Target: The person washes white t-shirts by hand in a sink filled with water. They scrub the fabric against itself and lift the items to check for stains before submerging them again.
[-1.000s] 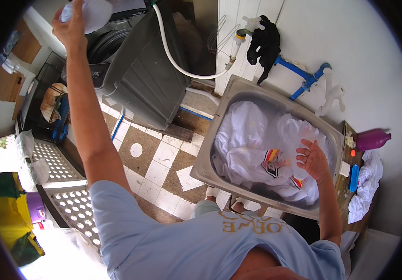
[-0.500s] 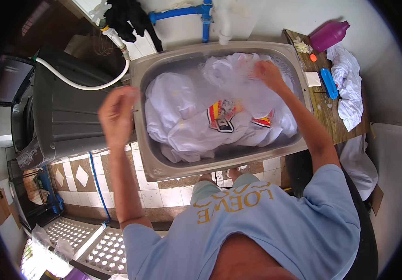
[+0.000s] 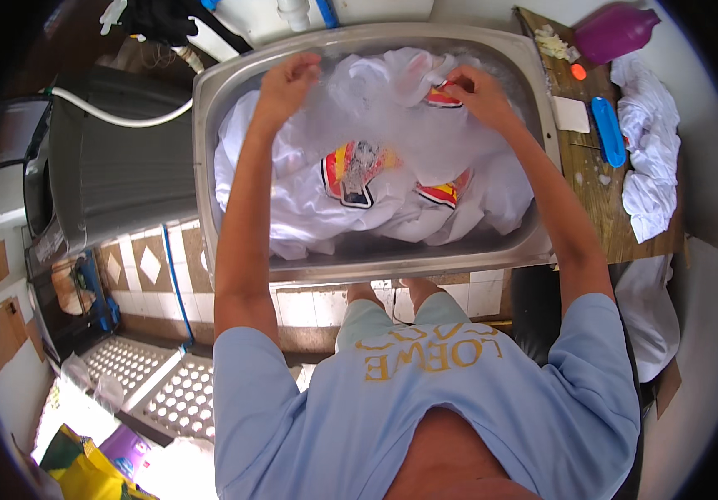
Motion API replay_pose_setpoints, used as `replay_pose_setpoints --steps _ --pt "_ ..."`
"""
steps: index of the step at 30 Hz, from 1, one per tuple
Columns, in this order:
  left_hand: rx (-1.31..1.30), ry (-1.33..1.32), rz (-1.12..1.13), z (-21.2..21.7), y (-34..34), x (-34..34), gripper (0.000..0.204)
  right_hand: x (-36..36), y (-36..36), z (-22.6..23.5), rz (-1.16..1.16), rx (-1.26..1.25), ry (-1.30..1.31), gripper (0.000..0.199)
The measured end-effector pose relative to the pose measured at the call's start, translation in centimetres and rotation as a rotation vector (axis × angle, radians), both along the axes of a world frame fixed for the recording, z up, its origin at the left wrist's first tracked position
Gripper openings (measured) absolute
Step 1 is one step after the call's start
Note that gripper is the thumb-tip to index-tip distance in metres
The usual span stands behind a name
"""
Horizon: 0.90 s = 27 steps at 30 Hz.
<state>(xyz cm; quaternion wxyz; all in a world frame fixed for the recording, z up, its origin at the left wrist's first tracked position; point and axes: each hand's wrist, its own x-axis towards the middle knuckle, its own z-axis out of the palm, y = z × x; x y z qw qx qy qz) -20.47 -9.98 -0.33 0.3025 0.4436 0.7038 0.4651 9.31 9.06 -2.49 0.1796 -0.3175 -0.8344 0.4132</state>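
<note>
- While lying bunched and wet in the metal sink (image 3: 376, 273), spreading nearly from wall to wall: white laundry (image 3: 413, 158), with cloudy water around it.
- Over the back left part of the sink: left hand (image 3: 291, 82), fingers bent toward the thumb; no telling whether gripping cloth or not.
- Toward the back right of the sink: right hand (image 3: 482, 96), fingers closed on the white laundry at a red-and-yellow patch (image 3: 444, 97).
- Between the forearms, on the laundry: a larger dark-edged patch (image 3: 346, 175) toward the left, a smaller patch (image 3: 444, 190) toward the right, both partly red and yellow.
- Just beside the sink on the right: wooden counter (image 3: 613, 225).
- On the counter: purple bottle (image 3: 617, 33) at the back, orange cap (image 3: 578, 72) near it, then white block (image 3: 571, 115) and long blue brush-like piece (image 3: 607, 132) side by side, with crumpled white cloth (image 3: 649, 150) along the wall side.
- To the left of the sink: dark grey machine (image 3: 125, 154), with white hose (image 3: 125, 117) curving along the back.
- Below, between sink and light-blue shirt (image 3: 459, 425): tiled floor (image 3: 317, 308).
</note>
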Motion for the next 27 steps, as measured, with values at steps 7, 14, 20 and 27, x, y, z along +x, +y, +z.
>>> replay_pose_setpoints --steps 7,14,20,27 --pt "-0.008 -0.072 0.039 4.0 -5.6 5.0 0.021 -1.3 -6.0 1.0 0.190 0.399 0.175 0.029" --pt "-0.016 -0.122 0.239 2.1 -9.5 7.9 0.019 -2.0 -5.9 -0.2 0.174 0.234 0.174 0.034" --pt "0.158 -0.450 0.429 0.1 -11.0 6.8 0.020 0.8 -8.4 1.5 0.473 0.120 0.108 0.029" --pt "0.777 -0.725 0.601 1.8 -14.4 3.8 0.027 1.4 -8.2 1.4 0.491 -0.074 -0.004 0.024"
